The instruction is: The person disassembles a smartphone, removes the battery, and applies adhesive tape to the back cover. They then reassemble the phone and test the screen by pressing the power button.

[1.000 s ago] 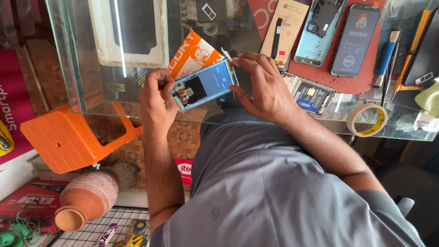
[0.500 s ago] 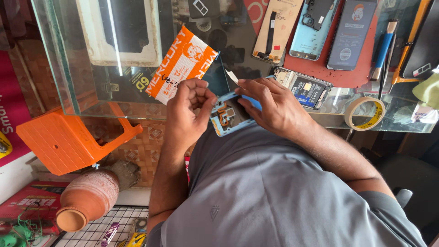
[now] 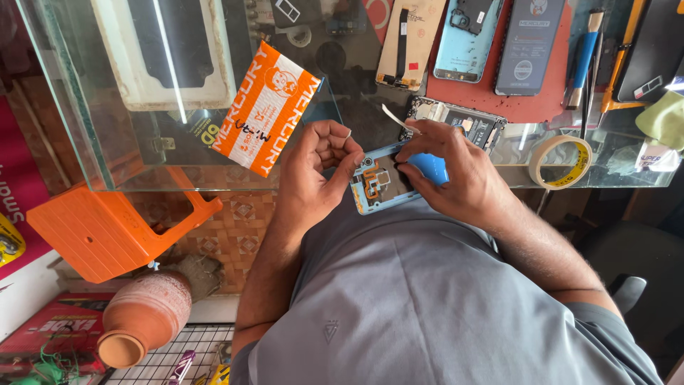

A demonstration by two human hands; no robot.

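From the head camera, an opened blue phone [image 3: 388,184] sits between both hands just off the glass table's [image 3: 92,142] near edge. The left hand [image 3: 317,175] pinches its left end; the right hand [image 3: 456,171] presses on its right half, grasping a thin white strip [image 3: 395,117].

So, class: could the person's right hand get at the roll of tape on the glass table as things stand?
Probably yes: the roll of tape lies just beyond the right hand with nothing between, though that hand is busy on the blue phone back.

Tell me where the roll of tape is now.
In the head view, the roll of tape lies on the glass table at the right, beyond the right hand, below the red mat.
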